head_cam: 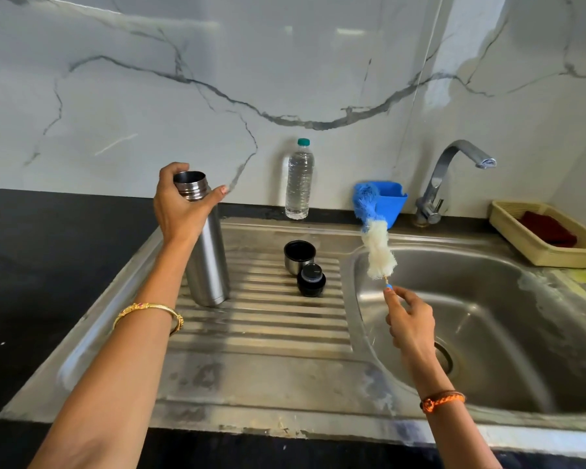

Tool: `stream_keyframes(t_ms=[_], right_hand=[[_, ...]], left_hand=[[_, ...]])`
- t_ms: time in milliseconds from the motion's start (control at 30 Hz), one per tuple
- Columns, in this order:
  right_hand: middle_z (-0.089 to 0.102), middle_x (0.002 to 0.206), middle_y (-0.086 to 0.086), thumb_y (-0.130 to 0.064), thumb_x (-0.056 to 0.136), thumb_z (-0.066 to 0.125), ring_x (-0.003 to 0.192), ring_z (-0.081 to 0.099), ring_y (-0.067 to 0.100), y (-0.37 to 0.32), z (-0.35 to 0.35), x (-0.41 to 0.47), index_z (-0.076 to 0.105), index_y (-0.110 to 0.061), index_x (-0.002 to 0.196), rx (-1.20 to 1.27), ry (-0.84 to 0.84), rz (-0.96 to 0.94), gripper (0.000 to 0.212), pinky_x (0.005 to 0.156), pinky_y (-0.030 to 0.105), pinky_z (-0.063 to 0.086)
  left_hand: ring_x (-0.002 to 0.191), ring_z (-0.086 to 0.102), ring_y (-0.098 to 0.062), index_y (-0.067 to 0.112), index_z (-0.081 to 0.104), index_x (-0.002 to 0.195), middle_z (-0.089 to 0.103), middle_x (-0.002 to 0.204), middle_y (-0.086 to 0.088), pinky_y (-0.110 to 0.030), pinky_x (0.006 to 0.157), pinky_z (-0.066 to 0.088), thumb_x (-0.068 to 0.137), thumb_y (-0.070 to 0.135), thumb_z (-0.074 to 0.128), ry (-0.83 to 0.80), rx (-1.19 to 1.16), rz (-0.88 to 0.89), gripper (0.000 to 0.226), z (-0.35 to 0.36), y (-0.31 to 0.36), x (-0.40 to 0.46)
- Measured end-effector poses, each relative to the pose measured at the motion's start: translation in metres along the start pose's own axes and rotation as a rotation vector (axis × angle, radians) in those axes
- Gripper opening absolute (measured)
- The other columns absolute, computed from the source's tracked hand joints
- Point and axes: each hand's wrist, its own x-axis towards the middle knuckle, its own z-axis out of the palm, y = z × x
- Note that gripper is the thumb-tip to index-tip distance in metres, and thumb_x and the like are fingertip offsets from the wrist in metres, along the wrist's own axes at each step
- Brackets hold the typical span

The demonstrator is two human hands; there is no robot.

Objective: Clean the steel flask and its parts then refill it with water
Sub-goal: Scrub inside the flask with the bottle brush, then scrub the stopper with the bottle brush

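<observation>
Steel flask (206,255) stands upright on the ribbed drainboard (268,319), left of the basin, mouth uncapped. My left hand (180,204) grips it round the neck from the left, fingers curled over the threaded rim, thumb stretched along the right side. Base looks seated on the ribs, can't tell if any weight is off it.

Right hand (410,319) holds the bottle brush (374,231) by the very end of its handle, pinched between thumb and fingertips, other fingers loosely curled. Brush points up and away, white bristles near, blue bristles far, held in the air over the left rim of the sink basin (487,299).

Flask parts: steel cup (299,257) open side up, mid drainboard; black stopper (311,279) just near-right of it, looks touching.

Far edge: sealed water bottle (299,181) against the wall, blue holder (391,201) beside the tap (454,177). Beige tray (515,231) with a dark red cloth (548,228) at far right.
</observation>
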Motion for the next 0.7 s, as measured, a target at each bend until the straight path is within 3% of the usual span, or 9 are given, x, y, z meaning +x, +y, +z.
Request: stream_keyframes(t_ms=[133, 300, 400, 467, 533, 600, 633, 700], right_hand=[[0.046, 0.054, -0.001, -0.027, 0.094, 0.051, 0.049, 0.039, 0.016, 0.004, 0.004, 0.000, 0.066, -0.003, 0.094, -0.036, -0.011, 0.005, 0.028, 0.055, 0.031, 0.034], [0.044, 0.052, 0.005, -0.024, 0.092, 0.052, 0.053, 0.037, 0.021, 0.012, 0.002, -0.002, 0.058, 0.011, 0.082, -0.064, -0.016, 0.016, 0.037, 0.057, 0.034, 0.032], [0.045, 0.049, 0.004, -0.022, 0.093, 0.051, 0.051, 0.038, 0.021, 0.013, 0.004, -0.004, 0.056, 0.012, 0.076, -0.096, -0.003, 0.013, 0.038, 0.056, 0.035, 0.033], [0.050, 0.050, 0.002, -0.021, 0.093, 0.049, 0.051, 0.044, 0.023, 0.004, 0.000, -0.008, 0.057, 0.009, 0.074, -0.121, 0.006, -0.015, 0.036, 0.057, 0.036, 0.038], [0.055, 0.056, 0.002, -0.020, 0.094, 0.048, 0.057, 0.051, 0.026, -0.002, -0.002, -0.017, 0.060, 0.006, 0.077, -0.163, -0.011, -0.055, 0.033, 0.062, 0.038, 0.044], [0.057, 0.058, -0.001, -0.019, 0.094, 0.048, 0.061, 0.055, 0.028, 0.012, -0.020, -0.025, 0.062, 0.004, 0.078, -0.151, 0.211, 0.022, 0.032, 0.066, 0.039, 0.046], [0.057, 0.057, -0.002, -0.019, 0.094, 0.048, 0.060, 0.055, 0.028, 0.011, -0.023, -0.027, 0.063, 0.004, 0.078, -0.157, 0.223, -0.010, 0.032, 0.066, 0.039, 0.047], [0.056, 0.054, -0.003, -0.018, 0.093, 0.048, 0.059, 0.054, 0.025, 0.010, -0.033, -0.029, 0.064, 0.004, 0.077, -0.186, 0.201, -0.040, 0.031, 0.063, 0.036, 0.044]], left_hand=[[0.100, 0.055, -0.021, 0.016, 0.041, 0.127, 0.053, 0.121, -0.010, -0.029, 0.088, 0.047, 0.067, 0.029, 0.082, -0.053, 0.093, 0.040, 0.074, -0.007, -0.006, 0.000], [0.120, 0.046, -0.027, 0.011, 0.039, 0.131, 0.046, 0.133, -0.009, -0.044, 0.099, 0.039, 0.069, 0.031, 0.079, 0.024, 0.219, 0.090, 0.076, -0.009, 0.001, -0.007], [0.124, 0.040, -0.033, 0.004, 0.049, 0.122, 0.046, 0.132, -0.015, -0.032, 0.100, 0.028, 0.069, 0.032, 0.075, 0.264, 0.333, 0.307, 0.066, -0.012, 0.012, -0.022], [0.114, 0.044, -0.034, 0.002, 0.054, 0.113, 0.053, 0.121, -0.020, -0.019, 0.097, 0.022, 0.073, 0.026, 0.068, 0.283, 0.350, 0.528, 0.049, 0.001, 0.019, -0.043], [0.105, 0.047, -0.030, 0.005, 0.053, 0.109, 0.057, 0.111, -0.019, -0.026, 0.092, 0.031, 0.078, 0.022, 0.062, 0.048, 0.408, 0.757, 0.037, 0.022, 0.018, -0.064], [0.101, 0.053, -0.028, 0.008, 0.055, 0.114, 0.058, 0.113, -0.014, -0.036, 0.084, 0.044, 0.081, 0.018, 0.063, -0.519, 0.369, 0.842, 0.035, 0.083, 0.009, -0.088], [0.105, 0.053, -0.028, 0.009, 0.053, 0.121, 0.055, 0.120, -0.011, -0.038, 0.083, 0.047, 0.084, 0.020, 0.062, -0.714, 0.457, 0.759, 0.039, 0.090, 0.005, -0.097], [0.118, 0.046, -0.027, 0.014, 0.040, 0.135, 0.043, 0.134, -0.007, -0.038, 0.088, 0.047, 0.090, 0.031, 0.056, -0.898, 0.612, 0.572, 0.050, 0.106, -0.009, -0.107]])
